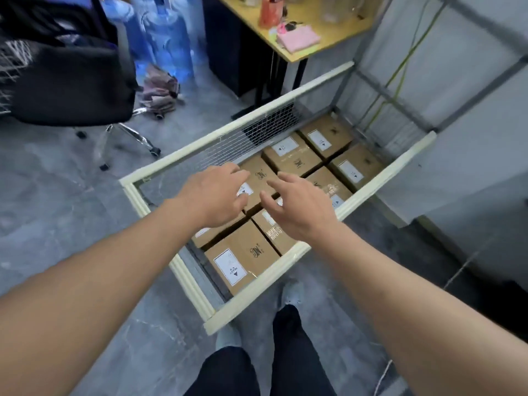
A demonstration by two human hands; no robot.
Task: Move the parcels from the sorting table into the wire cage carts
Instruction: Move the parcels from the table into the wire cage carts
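A wire cage cart with a cream padded rim stands on the floor below me. Several brown cardboard parcels with white labels lie packed flat in its bottom, among them one at the near end and one at the far end. My left hand and my right hand hover side by side above the cart's middle, fingers spread and loosely bent, holding nothing. Between the two hands shows a parcel with a dark logo. I cannot tell whether any fingertip touches it.
A black office chair stands at the left. Blue water bottles and a crumpled cloth lie beyond it. A yellow desk with small items is behind the cart. A grey wall panel flanks the cart's right.
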